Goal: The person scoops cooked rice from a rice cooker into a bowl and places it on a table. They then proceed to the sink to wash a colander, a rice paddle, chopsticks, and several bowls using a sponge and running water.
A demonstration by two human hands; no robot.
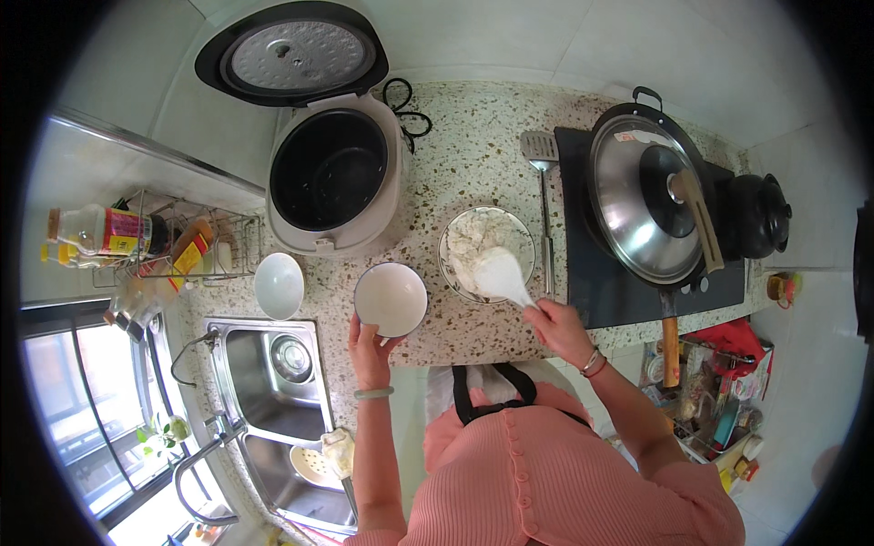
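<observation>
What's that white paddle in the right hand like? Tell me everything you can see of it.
The white paddle looks like smooth plastic. Its broad, rounded head narrows toward a handle, whose end is hidden in the person's right hand. It slants, head up and to the left in the view, over pale food, apparently rice, in a round dish. Whether the head presses into the food or just hovers isn't clear.

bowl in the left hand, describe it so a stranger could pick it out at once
Find the open rice cooker on the speckled counter. Below it and slightly right in the view, the left hand holds a round white bowl. Unlike the second bowl to its left, it has a thin dark-blue rim.
</observation>
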